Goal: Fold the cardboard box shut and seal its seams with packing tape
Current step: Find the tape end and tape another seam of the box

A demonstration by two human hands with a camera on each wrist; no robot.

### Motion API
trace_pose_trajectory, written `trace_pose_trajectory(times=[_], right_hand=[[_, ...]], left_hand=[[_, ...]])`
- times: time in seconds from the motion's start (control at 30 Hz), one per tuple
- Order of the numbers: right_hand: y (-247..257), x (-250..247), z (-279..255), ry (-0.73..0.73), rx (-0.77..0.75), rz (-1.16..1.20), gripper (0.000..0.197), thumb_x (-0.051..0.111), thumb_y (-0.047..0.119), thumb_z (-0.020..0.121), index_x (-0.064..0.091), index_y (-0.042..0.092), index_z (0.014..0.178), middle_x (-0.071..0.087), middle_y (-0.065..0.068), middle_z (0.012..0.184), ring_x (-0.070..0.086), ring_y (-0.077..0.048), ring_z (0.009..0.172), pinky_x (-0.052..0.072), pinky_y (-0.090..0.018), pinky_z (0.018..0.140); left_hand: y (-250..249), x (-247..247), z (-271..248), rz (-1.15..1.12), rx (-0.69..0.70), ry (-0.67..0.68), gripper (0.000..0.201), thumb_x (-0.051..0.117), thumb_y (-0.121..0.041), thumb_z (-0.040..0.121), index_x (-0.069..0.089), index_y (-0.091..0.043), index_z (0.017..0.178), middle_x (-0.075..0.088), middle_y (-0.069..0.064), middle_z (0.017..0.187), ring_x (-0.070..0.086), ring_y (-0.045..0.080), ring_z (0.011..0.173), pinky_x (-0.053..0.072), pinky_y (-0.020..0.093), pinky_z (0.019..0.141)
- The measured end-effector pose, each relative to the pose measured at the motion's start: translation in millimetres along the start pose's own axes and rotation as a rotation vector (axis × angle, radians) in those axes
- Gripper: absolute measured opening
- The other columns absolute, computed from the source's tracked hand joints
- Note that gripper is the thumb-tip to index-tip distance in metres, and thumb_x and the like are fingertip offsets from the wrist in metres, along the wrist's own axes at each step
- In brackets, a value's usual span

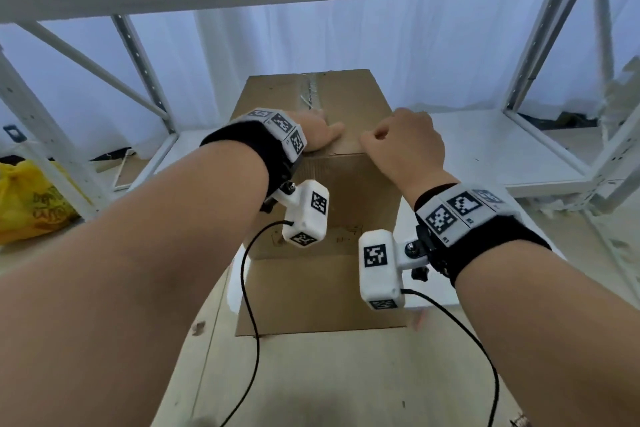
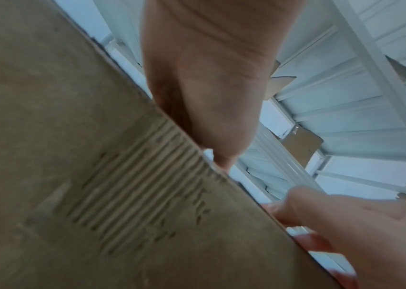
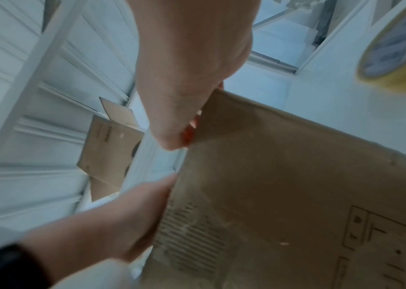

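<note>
Standing on end on the floor between white shelf frames, the cardboard box (image 1: 311, 107) has both hands at its near top edge. The left hand (image 1: 317, 135) lies flat on top, fingers straight. The right hand (image 1: 403, 146) curls over the edge; what its grip pinches is unclear. A tape strip (image 1: 313, 90) runs along the top seam.

I'm looking at a brown cardboard box (image 1: 322, 184) standing upright on a white surface, top flaps folded shut. A strip of clear tape (image 1: 313, 92) runs along the far part of its centre seam. A roll of yellowish packing tape (image 3: 400, 50) sits beside the box.
</note>
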State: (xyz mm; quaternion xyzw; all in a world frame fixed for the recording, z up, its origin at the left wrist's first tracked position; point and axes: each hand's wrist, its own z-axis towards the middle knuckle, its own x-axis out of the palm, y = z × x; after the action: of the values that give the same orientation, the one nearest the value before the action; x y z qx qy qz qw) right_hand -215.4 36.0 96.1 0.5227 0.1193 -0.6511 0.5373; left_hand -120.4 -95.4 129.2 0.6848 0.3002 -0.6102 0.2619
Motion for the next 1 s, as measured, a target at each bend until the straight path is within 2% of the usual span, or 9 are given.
trace_pose_trajectory(times=[0.17,0.27,0.33,0.4,0.5,0.67,0.8,0.87,1.0], right_hand=[[3.1,-1.2,31.4,0.082,0.029,0.023,0.027,0.054,0.035,0.087,0.052,0.018,0.066,0.052,0.003,0.078,0.055,-0.022,0.088,0.036,-0.030,0.067],[10.1,5.0,53.8,0.228,-0.001,-0.142,0.029,0.047,0.038,0.093,0.057,0.014,0.106,0.056,-0.009,0.115,0.051,-0.028,0.111,0.038,-0.035,0.080],[9.9,14.8,64.5,0.335,0.049,-0.152,0.044,0.038,0.038,0.096,0.044,0.019,0.134,0.038,-0.012,0.140,0.034,-0.033,0.130,0.032,-0.046,0.100],[5.7,22.3,72.1,0.471,0.076,-0.102,0.052,0.030,0.041,0.098,0.024,0.030,0.148,0.013,-0.010,0.157,0.019,-0.035,0.141,0.022,-0.054,0.112],[2.6,22.6,75.4,0.558,0.063,-0.063,0.052,0.023,0.039,0.101,0.017,0.030,0.152,-0.002,-0.010,0.161,0.021,-0.033,0.144,0.020,-0.047,0.116],[9.2,19.2,70.9,0.564,0.029,-0.116,0.050,0.018,0.034,0.103,0.017,0.029,0.153,0.000,-0.014,0.160,0.016,-0.028,0.146,0.017,-0.044,0.117],[16.7,16.1,61.2,0.572,0.040,-0.132,0.049,0.017,0.030,0.104,0.018,0.029,0.153,0.003,-0.015,0.160,0.011,-0.026,0.147,0.017,-0.047,0.117],[22.2,10.6,51.2,0.566,0.033,-0.144,0.048,0.017,0.028,0.104,0.019,0.027,0.152,0.006,-0.017,0.159,0.016,-0.027,0.146,0.020,-0.048,0.116],[25.3,-2.1,20.7,0.508,-0.028,-0.109,0.048,0.020,0.033,0.103,0.026,0.022,0.149,0.011,-0.013,0.159,0.021,-0.028,0.144,0.022,-0.045,0.113]], left_hand=[[16.8,-8.3,26.2,0.094,0.023,-0.083,0.061,0.029,-0.055,0.096,0.050,-0.008,0.129,0.041,0.016,0.143,0.033,0.029,0.134,0.023,0.039,0.111],[23.4,-5.1,37.3,0.018,0.008,-0.076,0.064,0.025,-0.052,0.098,0.029,-0.008,0.145,0.021,0.014,0.155,0.022,0.027,0.142,0.016,0.040,0.115],[27.2,0.6,42.4,-0.042,0.028,-0.079,0.060,0.026,-0.051,0.098,0.034,-0.011,0.141,0.032,0.013,0.150,0.036,0.027,0.133,0.028,0.039,0.109],[27.4,2.4,43.3,-0.058,0.029,-0.095,0.055,0.027,-0.052,0.097,0.045,-0.012,0.131,0.047,0.012,0.138,0.047,0.027,0.121,0.035,0.037,0.100],[23.4,-0.1,36.0,-0.021,0.031,-0.087,0.052,0.028,-0.048,0.099,0.052,-0.009,0.124,0.051,0.014,0.133,0.050,0.028,0.116,0.037,0.034,0.094],[29.1,8.9,3.4,-0.070,0.071,-0.065,0.054,0.027,-0.050,0.098,0.047,-0.008,0.125,0.048,0.014,0.134,0.047,0.028,0.119,0.035,0.038,0.099],[24.2,15.8,-46.3,-0.020,0.156,-0.049,0.078,0.022,-0.064,0.093,0.034,-0.003,0.140,0.033,0.016,0.148,0.030,0.028,0.137,0.024,0.039,0.112],[22.5,18.3,-70.1,0.060,0.212,-0.053,0.090,0.030,-0.070,0.087,0.024,-0.002,0.146,0.025,0.015,0.153,0.022,0.027,0.142,0.020,0.038,0.115],[27.4,32.0,-92.4,0.184,0.237,-0.190,0.098,0.042,-0.074,0.078,0.024,-0.004,0.145,0.026,0.011,0.154,0.025,0.024,0.142,0.026,0.038,0.115]])
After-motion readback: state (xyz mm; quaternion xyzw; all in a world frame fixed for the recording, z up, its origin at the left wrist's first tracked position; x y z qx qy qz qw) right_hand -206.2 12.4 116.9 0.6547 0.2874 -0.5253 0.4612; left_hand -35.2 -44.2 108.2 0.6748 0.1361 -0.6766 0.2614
